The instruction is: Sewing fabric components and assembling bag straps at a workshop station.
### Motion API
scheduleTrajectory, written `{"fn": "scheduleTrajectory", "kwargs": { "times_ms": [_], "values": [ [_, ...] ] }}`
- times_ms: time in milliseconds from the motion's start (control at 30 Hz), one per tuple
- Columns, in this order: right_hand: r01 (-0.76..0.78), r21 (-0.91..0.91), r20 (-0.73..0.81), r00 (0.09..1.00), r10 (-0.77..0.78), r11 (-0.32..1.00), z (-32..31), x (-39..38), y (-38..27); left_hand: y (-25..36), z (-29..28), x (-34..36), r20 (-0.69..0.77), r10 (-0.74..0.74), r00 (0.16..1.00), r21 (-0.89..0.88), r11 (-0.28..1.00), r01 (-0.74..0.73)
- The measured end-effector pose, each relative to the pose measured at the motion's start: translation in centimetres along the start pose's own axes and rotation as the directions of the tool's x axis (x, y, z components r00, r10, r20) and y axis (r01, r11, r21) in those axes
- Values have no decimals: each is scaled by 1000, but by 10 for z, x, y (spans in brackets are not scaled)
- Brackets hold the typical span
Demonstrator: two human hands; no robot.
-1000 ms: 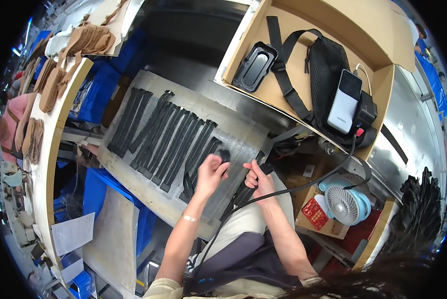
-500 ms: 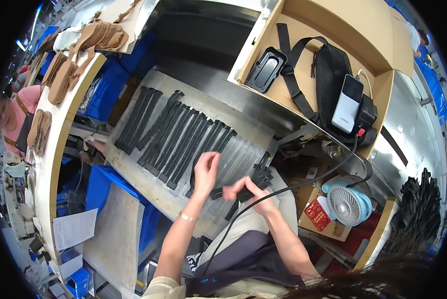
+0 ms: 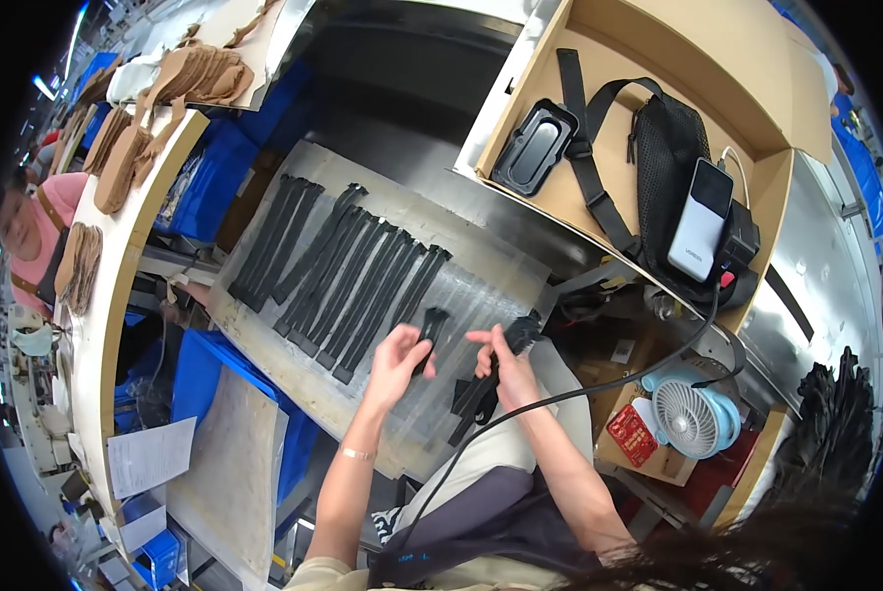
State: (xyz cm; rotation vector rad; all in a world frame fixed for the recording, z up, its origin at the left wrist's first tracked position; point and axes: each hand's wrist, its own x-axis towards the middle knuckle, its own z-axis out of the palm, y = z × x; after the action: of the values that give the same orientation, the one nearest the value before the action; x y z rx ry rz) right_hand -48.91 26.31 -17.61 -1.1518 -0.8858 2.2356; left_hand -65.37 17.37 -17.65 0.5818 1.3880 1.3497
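While left hand (image 3: pixel 394 362) pinches narrow strip (image 3: pixel 433 325), smudged board (image 3: pixel 491 276)

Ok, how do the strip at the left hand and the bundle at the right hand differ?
The strip looks like one slim piece; the bundle is thicker, with several lengths. The strip is pinched in the left hand; the bundle slants past the right hand, its grip unclear. Both are black.

black strips (image 3: pixel 358 295): slanted row, pale board (image 3: pixel 506 271) | single strip (image 3: pixel 430 328): left hand (image 3: pixel 399 364) | strip bundle (image 3: pixel 473 398): right hand (image 3: pixel 509 370)
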Motion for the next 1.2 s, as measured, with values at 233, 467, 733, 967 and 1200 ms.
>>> {"fn": "scheduleTrajectory", "kwargs": {
  "times_ms": [233,467,733,967,1200],
  "values": [
    [-170,-233,373,894,249,958,46,-39,-19,19,42,-75,-38,87,995,-180,979,-92],
    [-33,278,607,780,-149,960,31,-54,-48,-14,8,6,-288,395,872,587,792,-164],
    [-65,230,414,910,-37,971,28,-21,-44,-45,-11,120,-424,272,864,803,553,221],
    [-26,147,5,1000,25,989,19,7,-11,8,-10,39,-47,83,995,116,990,-78],
    [-117,-131,389,907,160,984,58,-30,-27,30,32,-74,-51,77,996,-77,994,-81]
  ]
}}
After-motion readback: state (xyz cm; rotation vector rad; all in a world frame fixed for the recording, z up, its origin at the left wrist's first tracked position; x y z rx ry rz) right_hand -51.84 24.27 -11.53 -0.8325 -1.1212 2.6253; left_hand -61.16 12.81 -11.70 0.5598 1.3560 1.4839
